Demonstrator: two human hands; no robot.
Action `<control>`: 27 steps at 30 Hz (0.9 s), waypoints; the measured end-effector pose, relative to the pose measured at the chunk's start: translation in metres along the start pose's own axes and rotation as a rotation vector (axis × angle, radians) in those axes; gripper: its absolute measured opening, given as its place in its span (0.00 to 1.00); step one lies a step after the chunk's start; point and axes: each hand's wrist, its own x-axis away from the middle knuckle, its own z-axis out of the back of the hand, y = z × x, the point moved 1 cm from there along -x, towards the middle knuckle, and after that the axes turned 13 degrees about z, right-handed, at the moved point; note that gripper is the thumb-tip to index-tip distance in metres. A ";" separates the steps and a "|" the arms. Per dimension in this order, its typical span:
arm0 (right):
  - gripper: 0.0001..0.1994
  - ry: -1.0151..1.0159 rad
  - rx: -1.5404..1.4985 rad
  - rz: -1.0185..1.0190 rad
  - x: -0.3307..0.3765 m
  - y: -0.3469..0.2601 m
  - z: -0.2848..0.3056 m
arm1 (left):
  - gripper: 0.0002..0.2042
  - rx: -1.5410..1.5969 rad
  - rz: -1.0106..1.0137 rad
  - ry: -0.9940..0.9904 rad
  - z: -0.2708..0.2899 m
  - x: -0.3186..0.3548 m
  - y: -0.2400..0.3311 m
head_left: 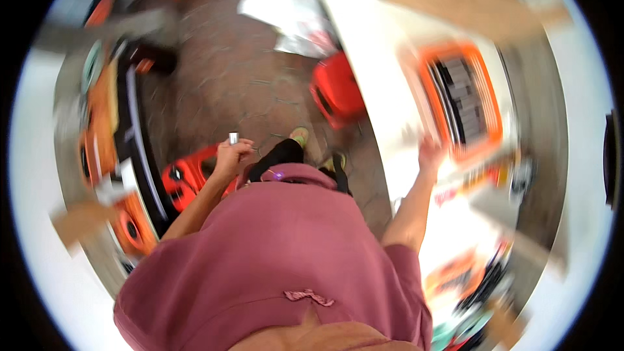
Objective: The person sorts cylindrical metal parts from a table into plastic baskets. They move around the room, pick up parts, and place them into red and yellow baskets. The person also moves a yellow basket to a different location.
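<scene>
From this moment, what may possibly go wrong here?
The left hand holds a small object over the floor; it might slip. The right hand is near the orange basket, perhaps touching; a bump could shift it. The red stool ahead might cause a stumble.

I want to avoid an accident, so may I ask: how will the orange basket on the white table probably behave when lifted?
The orange basket is probably stiff, as its rim forms a rounded rectangle. It may feel weighty, since dark and grey contents fill much of it. Being wide, it seems unlikely to tip.
</scene>
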 end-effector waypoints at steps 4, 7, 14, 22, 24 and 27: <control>0.28 0.116 -0.071 0.142 -0.017 -0.017 0.024 | 0.09 0.447 0.267 0.213 -0.008 0.069 -0.039; 0.21 0.398 -0.175 0.288 -0.046 -0.015 0.041 | 0.08 0.562 0.309 0.294 0.002 0.080 -0.064; 0.17 0.525 -0.288 0.311 0.000 -0.043 0.121 | 0.06 0.517 0.420 0.292 0.039 0.024 -0.081; 0.15 0.629 -0.174 0.492 0.101 0.024 0.003 | 0.05 0.416 0.465 0.178 0.139 -0.095 -0.004; 0.15 0.525 -0.159 0.444 0.095 0.040 0.029 | 0.05 0.498 0.402 0.122 0.161 -0.129 0.029; 0.18 0.622 -0.240 0.443 0.104 0.064 0.009 | 0.06 0.363 0.437 0.185 0.208 -0.174 0.044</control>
